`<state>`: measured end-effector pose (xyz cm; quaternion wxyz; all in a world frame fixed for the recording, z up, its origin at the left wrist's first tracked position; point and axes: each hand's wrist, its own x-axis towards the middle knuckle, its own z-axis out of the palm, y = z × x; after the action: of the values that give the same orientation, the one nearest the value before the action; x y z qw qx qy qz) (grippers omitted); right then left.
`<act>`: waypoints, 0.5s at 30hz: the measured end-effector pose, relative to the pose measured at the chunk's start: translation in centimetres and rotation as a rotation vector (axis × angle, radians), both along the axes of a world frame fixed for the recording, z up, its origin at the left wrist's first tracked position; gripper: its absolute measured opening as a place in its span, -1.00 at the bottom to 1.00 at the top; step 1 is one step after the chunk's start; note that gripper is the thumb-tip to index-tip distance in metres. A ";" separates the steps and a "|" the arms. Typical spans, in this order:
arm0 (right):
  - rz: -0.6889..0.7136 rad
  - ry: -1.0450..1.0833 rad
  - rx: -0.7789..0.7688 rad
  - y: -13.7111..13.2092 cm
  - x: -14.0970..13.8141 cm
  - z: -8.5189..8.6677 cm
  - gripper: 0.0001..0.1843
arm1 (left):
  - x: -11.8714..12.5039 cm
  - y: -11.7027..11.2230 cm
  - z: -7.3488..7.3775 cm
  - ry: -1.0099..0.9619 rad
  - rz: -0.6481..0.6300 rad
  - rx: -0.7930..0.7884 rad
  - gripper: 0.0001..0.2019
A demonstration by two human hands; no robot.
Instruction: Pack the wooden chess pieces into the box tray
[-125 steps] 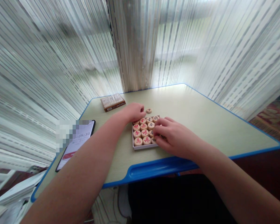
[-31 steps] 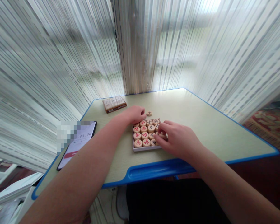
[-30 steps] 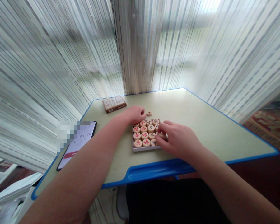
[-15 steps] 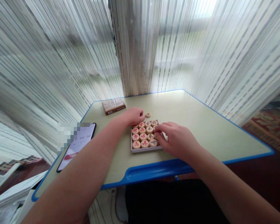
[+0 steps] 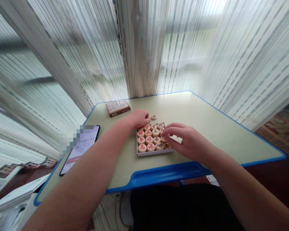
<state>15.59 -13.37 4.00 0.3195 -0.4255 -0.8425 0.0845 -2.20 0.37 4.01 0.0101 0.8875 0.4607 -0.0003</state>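
A shallow white tray (image 5: 154,153) lies near the desk's front edge, packed with several round wooden chess pieces (image 5: 148,139) marked in red or black. My left hand (image 5: 137,118) rests curled at the tray's far left corner, its fingertips hidden. One loose piece (image 5: 153,117) sits just right of it on the desk. My right hand (image 5: 188,141) hovers over the tray's right side with fingers bent and apart. Its index fingertip touches a piece in the right column and its thumb lies by the near right pieces.
A brown box (image 5: 117,107) lies at the desk's far left. A phone (image 5: 81,145) with a lit screen lies at the left edge. The pale desk (image 5: 214,128) has a blue rim and a blue pencil groove (image 5: 159,175) in front. Sheer curtains hang behind.
My right hand has slid a little to the right and loosened, uncovering more pieces in the tray's right column. My left hand has stayed at the far corner.
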 end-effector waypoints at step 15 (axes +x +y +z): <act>-0.103 -0.063 -0.053 0.2 1.0 0.1 -0.85 | 0.0 -0.3 0.2 -0.010 0.004 -0.012 -0.74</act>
<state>16.58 -13.21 4.13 0.2855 -0.4789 -0.8266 0.0770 -2.18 0.03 4.22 0.0177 0.8865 0.4623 0.0015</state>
